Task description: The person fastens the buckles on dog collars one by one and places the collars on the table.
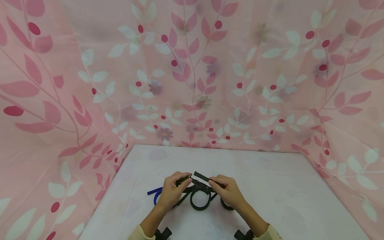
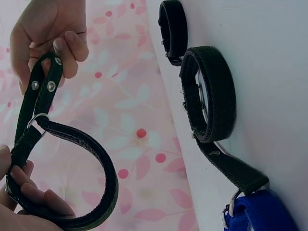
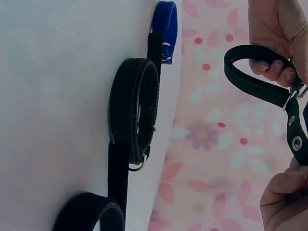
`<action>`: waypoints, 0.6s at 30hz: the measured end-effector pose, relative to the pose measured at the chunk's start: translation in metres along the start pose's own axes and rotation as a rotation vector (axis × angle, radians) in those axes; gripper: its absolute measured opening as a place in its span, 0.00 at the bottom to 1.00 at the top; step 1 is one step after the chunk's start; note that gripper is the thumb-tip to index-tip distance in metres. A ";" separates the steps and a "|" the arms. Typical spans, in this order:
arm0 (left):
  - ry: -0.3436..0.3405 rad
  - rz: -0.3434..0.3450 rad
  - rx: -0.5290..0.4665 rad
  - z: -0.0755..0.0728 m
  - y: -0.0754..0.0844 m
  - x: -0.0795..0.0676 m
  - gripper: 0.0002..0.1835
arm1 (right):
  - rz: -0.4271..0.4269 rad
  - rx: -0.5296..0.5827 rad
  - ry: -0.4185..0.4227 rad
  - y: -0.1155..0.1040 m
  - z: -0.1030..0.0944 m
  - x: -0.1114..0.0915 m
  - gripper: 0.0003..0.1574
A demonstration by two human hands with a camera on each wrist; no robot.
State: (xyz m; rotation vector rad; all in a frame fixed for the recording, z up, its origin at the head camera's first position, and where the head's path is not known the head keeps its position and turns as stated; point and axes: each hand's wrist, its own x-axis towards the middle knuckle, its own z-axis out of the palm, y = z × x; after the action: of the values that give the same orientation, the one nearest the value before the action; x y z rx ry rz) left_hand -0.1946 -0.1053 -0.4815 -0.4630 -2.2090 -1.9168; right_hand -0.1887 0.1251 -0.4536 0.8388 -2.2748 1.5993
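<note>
Both hands hold one dark green dog collar [image 2: 109, 168] in the air, with metal eyelets and a ring on its strap. My left hand [image 1: 171, 192] grips its looped part near the buckle, fingers curled inside the loop. My right hand [image 1: 229, 192] pinches the eyelet strap, whose free end [image 1: 201, 176] points up and left in the head view. In the left wrist view the strap is doubled back through the ring. Below the hands, a dark collar [image 2: 222, 96] stands on its edge on the white table [image 1: 258, 173].
A blue collar [image 2: 264, 211] lies left of the middle dark collar, partly hidden behind my left hand in the head view. Another dark collar [image 2: 177, 31] stands to the right. Pink leaf-patterned cloth [image 1: 195, 83] surrounds the table at the back and sides.
</note>
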 end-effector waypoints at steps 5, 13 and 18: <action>-0.025 0.010 -0.005 -0.002 -0.001 0.001 0.13 | 0.032 -0.029 -0.108 -0.005 0.000 -0.001 0.09; -0.094 0.003 -0.035 -0.006 -0.002 0.003 0.13 | 0.003 -0.035 -0.159 -0.003 0.002 -0.001 0.09; -0.136 -0.018 -0.109 -0.006 -0.001 0.003 0.13 | -0.020 -0.061 -0.156 -0.005 0.005 -0.001 0.10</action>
State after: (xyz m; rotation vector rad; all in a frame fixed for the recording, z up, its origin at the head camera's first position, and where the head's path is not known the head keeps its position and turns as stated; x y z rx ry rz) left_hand -0.1981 -0.1109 -0.4808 -0.6086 -2.2040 -2.0805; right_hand -0.1842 0.1197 -0.4520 1.0002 -2.3983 1.4961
